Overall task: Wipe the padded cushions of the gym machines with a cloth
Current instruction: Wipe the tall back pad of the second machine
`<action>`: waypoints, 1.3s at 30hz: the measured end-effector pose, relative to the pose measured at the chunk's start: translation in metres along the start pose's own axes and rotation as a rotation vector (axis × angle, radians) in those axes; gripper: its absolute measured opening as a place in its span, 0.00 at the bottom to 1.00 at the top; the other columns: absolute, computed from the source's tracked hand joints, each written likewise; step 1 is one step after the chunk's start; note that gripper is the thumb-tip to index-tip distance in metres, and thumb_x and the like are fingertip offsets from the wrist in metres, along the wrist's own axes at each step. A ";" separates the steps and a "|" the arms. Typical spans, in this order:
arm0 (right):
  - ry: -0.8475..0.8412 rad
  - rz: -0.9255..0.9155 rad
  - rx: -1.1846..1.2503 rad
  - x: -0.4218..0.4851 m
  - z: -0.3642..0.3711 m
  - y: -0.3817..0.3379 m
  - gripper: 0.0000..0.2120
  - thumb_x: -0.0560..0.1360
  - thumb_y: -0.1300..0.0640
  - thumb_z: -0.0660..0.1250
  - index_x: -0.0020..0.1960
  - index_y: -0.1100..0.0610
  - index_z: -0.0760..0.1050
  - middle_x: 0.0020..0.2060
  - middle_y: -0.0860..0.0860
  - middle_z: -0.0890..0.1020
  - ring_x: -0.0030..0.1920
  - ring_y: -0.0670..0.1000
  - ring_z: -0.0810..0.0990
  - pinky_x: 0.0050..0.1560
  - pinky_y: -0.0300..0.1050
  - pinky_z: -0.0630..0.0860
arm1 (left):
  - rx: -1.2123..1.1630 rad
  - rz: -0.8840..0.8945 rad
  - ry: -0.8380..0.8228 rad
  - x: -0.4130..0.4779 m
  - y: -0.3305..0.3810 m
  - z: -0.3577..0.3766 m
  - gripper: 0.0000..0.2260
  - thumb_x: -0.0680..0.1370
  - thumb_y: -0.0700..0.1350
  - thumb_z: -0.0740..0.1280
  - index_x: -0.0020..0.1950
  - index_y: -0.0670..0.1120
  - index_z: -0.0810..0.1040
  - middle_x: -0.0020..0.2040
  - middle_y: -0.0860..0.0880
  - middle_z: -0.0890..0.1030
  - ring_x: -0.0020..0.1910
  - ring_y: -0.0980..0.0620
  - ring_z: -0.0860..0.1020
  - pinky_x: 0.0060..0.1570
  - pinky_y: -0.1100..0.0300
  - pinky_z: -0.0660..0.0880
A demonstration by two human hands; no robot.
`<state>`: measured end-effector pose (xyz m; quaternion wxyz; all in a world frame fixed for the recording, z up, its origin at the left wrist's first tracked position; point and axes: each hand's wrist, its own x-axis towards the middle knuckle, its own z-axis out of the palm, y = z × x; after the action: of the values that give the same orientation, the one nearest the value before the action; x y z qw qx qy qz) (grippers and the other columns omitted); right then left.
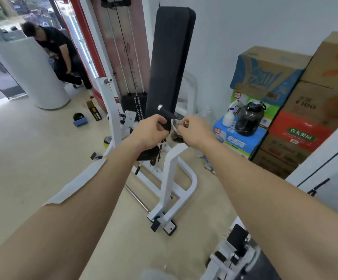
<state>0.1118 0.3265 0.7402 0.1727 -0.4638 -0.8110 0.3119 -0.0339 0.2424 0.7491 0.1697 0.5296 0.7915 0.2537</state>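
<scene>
**Cushion wipe: hazards and materials at the upright back pad**

Head view. Cushion stands upright on the white frame, directly beyond my hands; it is a long black pad with rounded top corners and a smooth, matte, vinyl-like skin. My left hand is closed around a black strap or handle piece just below the pad. My right hand is pinched shut on a crumpled grey cloth, pressed against the base of a short black grip with a chrome end cap. The hands are nearly touching.

Risks, as I judge them:
- The cloth is bunched, not flat. A bunched cloth would give little contact on the pad and could streak.
- Loose straps hang under my left hand; the cloth could snag on them or on the grip.
- The cable and weight stack sit just left of the pad. A stray pull on the strap could lift the stack.
- A spray bottle and dark jug rest on stacked cardboard boxes to the right; a wide elbow swing could topple them.

The floor is pale and smooth. A person sits well apart, far left.
</scene>
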 end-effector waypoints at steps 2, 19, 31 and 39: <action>0.004 0.029 0.057 0.028 0.025 -0.016 0.08 0.75 0.45 0.61 0.44 0.47 0.75 0.38 0.49 0.83 0.41 0.55 0.82 0.47 0.56 0.81 | -0.040 0.049 -0.006 0.026 -0.027 -0.008 0.21 0.76 0.48 0.72 0.69 0.51 0.74 0.49 0.55 0.83 0.49 0.54 0.81 0.51 0.59 0.76; 0.172 0.305 0.110 0.253 0.177 -0.204 0.12 0.80 0.45 0.56 0.45 0.47 0.76 0.39 0.49 0.83 0.42 0.53 0.83 0.48 0.58 0.81 | -0.174 0.279 -0.146 0.266 -0.229 -0.154 0.05 0.78 0.44 0.68 0.51 0.54 0.77 0.37 0.53 0.83 0.40 0.57 0.80 0.38 0.66 0.72; 0.183 0.324 0.416 0.389 0.193 -0.200 0.21 0.83 0.45 0.51 0.51 0.54 0.79 0.44 0.52 0.84 0.46 0.54 0.82 0.51 0.53 0.77 | -0.277 0.309 -0.186 0.402 -0.243 -0.160 0.04 0.81 0.44 0.65 0.54 0.52 0.76 0.43 0.52 0.83 0.45 0.53 0.82 0.45 0.57 0.80; 0.262 0.426 0.729 0.508 0.164 -0.152 0.19 0.81 0.39 0.59 0.55 0.50 0.82 0.49 0.51 0.86 0.52 0.52 0.85 0.57 0.52 0.80 | -0.358 0.363 -0.280 0.545 -0.214 -0.143 0.09 0.81 0.41 0.67 0.58 0.50 0.83 0.52 0.54 0.84 0.53 0.55 0.82 0.54 0.57 0.80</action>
<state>-0.3388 0.6492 0.7145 0.3583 -0.5648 -0.5056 0.5450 -0.4796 0.6477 0.7414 0.3197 0.6541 0.5953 0.3400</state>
